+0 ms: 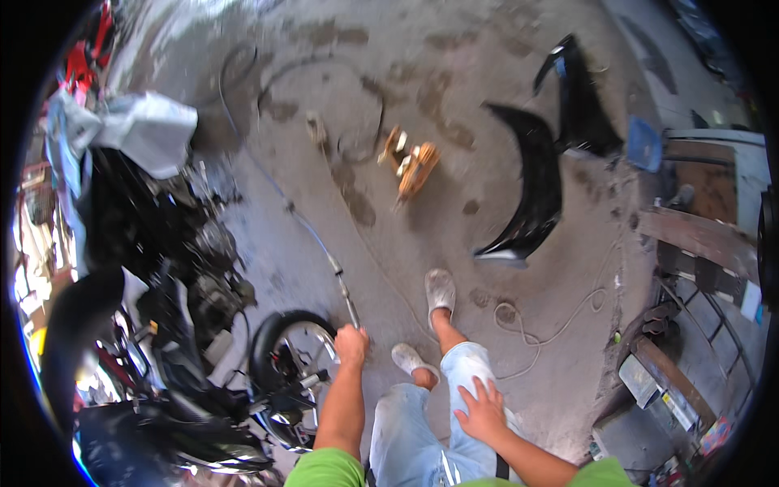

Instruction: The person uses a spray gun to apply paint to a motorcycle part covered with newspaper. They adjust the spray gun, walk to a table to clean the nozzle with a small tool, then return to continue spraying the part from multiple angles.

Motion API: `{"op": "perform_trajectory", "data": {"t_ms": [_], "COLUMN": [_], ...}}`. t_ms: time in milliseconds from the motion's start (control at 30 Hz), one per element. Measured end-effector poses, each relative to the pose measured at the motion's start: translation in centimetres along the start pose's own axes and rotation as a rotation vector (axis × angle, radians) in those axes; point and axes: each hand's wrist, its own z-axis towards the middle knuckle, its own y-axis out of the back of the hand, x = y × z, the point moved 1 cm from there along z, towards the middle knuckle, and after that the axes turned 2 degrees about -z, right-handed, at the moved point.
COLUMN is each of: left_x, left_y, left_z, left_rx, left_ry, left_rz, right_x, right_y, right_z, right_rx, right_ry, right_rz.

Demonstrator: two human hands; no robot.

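Observation:
My left hand (351,345) is closed round the near end of a slim metal wand (350,302), which is joined to a blue-grey hose (304,230). What the wand ends in below my fist is hidden. Just left of that hand stands a black motorcycle wheel (280,341) with a pale rim, part of a motorcycle (213,316) with its engine exposed. My right hand (484,411) lies with fingers spread on the thigh of my light blue jeans (475,369), holding nothing.
On the stained concrete floor lie an orange-brown machine (416,172), two black curved body panels (540,183) (580,109) and a looping pale cord (531,345). Metal frames and scrap (698,243) line the right side. A whitish sheet (150,134) covers something at the far left.

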Motion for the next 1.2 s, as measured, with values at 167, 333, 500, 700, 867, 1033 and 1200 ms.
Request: {"op": "perform_trajectory", "data": {"t_ms": [167, 333, 500, 700, 867, 1033, 1200], "left_x": [-6.2, -8.7, -13.4, -12.9, -18.7, -16.3, -14.3], "left_y": [19.3, 36.3, 49.2, 65.4, 82.0, 91.6, 92.1], "left_z": [-12.7, -20.7, -23.2, -22.1, -28.1, -34.5, -24.7], "left_rx": [0.053, -0.050, -0.142, -0.173, -0.708, -0.815, 0.309], "left_ry": [-0.055, -0.267, -0.451, -0.545, -1.068, -1.809, -2.282], "left_rz": [0.065, 0.210, 0.392, 0.448, -0.193, -0.464, -0.604], "right_x": [4.8, 17.2, 28.1, 38.7, 43.6, 55.9, 63.7], "right_y": [7.9, 23.7, 36.6, 42.9, 54.0, 63.8, 80.1], "right_z": [1.4, 8.0, 14.7, 18.1, 21.2, 20.1, 17.5], "right_rx": [-0.138, -0.476, -0.285, -0.004, 0.471, -0.185, -0.391], "right_ry": [0.326, 0.880, 1.095, 1.373, 0.775, 1.152, 1.163], "right_rz": [0.205, -0.064, -0.249, -0.013, 0.779, 0.268, 0.219]}}
